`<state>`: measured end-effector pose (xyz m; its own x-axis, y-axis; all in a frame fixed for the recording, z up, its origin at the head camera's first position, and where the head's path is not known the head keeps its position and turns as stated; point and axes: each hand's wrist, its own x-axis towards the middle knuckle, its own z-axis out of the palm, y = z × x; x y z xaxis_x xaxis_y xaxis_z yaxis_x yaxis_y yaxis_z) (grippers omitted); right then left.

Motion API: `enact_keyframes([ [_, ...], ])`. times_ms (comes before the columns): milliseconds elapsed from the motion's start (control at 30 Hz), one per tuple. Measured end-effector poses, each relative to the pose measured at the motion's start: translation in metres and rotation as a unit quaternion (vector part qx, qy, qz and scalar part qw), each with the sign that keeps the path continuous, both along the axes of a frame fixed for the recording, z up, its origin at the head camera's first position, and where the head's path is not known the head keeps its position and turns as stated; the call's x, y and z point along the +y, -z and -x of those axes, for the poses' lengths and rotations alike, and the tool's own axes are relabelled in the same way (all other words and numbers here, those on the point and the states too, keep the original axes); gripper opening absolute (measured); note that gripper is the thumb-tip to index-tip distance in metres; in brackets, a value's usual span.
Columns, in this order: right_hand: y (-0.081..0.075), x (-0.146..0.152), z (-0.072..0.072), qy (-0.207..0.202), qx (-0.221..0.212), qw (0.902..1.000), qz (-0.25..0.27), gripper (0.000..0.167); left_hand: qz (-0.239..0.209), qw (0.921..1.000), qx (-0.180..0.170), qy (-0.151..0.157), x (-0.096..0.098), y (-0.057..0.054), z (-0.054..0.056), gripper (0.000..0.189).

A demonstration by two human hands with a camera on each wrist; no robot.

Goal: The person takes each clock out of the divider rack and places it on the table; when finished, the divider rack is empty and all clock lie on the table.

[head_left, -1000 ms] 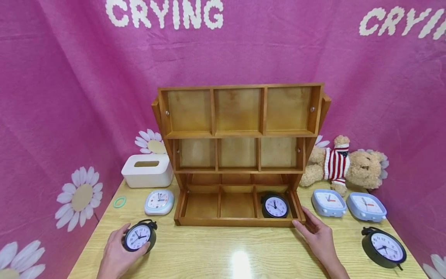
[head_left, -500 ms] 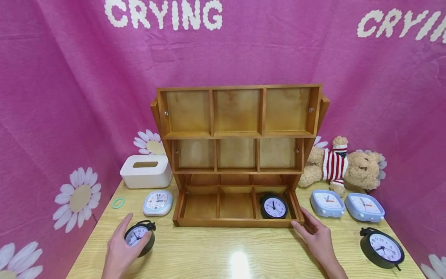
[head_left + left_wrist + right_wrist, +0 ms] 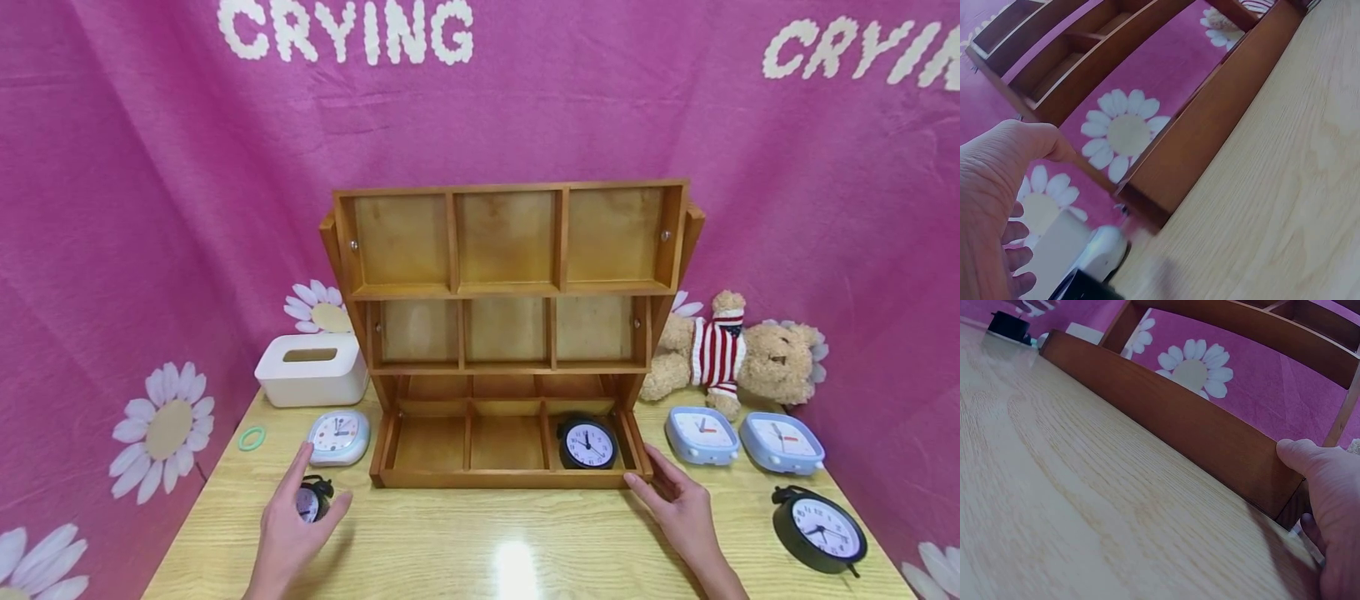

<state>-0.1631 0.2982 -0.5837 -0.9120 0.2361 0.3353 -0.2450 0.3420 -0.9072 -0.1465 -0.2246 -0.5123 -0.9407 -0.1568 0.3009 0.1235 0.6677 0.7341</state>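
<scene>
My left hand (image 3: pixel 283 537), thumb and fingers spread apart, hovers over a black twin-bell alarm clock (image 3: pixel 308 505) at the left; the hand hides part of its dial. Just beyond the fingertips lies a white and pale blue alarm clock (image 3: pixel 339 435). The wooden tiered display shelf (image 3: pixel 510 480) stands in the middle, its lowest tier holding another black alarm clock (image 3: pixel 588 443) in the right compartment. At the front right corner of that tier, my right hand (image 3: pixel 681 508) grips the shelf, thumb (image 3: pixel 1296 453) on the front board and fingers along the side.
Two light blue alarm clocks (image 3: pixel 702 435) and a black alarm clock (image 3: pixel 819 529) lie on the right. Behind them is a teddy bear (image 3: pixel 718 354) in a striped shirt. On the left are a white tissue box (image 3: pixel 311 383) and a green ring (image 3: pixel 251 438). A pink curtain hangs behind.
My left hand has let go of the black alarm clock, opened its fingers and moved right and forward. The right hand keeps its grip on the shelf corner.
</scene>
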Motion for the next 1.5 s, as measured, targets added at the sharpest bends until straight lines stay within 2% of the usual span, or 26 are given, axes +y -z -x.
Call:
enact_keyframes([
  [200, 0.002, 0.001, 0.001, -0.002, 0.003, 1.0000, 0.005, 0.057, -0.015, 0.9996, 0.002, 0.025, 0.020, 0.001, 0.004, 0.088],
  [433, 0.001, 0.001, 0.001, -0.006, 0.005, 1.0000, 0.004, 0.057, -0.034, 0.9980, 0.011, 0.053, 0.042, 0.008, 0.012, 0.088],
  [700, -0.001, 0.000, 0.000, -0.011, 0.004, 0.9999, 0.012, 0.056, -0.029, 0.9944, 0.017, 0.100, 0.065, 0.013, 0.022, 0.087],
  [833, -0.002, 0.000, 0.000, -0.013, 0.002, 0.9998, 0.016, 0.056, -0.041, 0.9904, 0.019, 0.130, 0.078, 0.013, 0.024, 0.085],
  [1167, 0.000, 0.000, 0.001, -0.015, 0.003, 0.9998, 0.016, 0.056, -0.065, 0.9791, 0.058, 0.184, 0.118, 0.012, 0.031, 0.070],
  [1333, -0.001, 0.000, 0.002, -0.014, 0.009, 0.9998, 0.009, 0.056, -0.072, 0.9733, 0.045, 0.213, 0.141, 0.009, 0.034, 0.067],
  [1500, -0.001, 0.000, 0.001, -0.010, 0.011, 0.9999, 0.002, 0.057, -0.065, 0.9656, 0.029, 0.250, 0.166, 0.004, 0.042, 0.065],
])
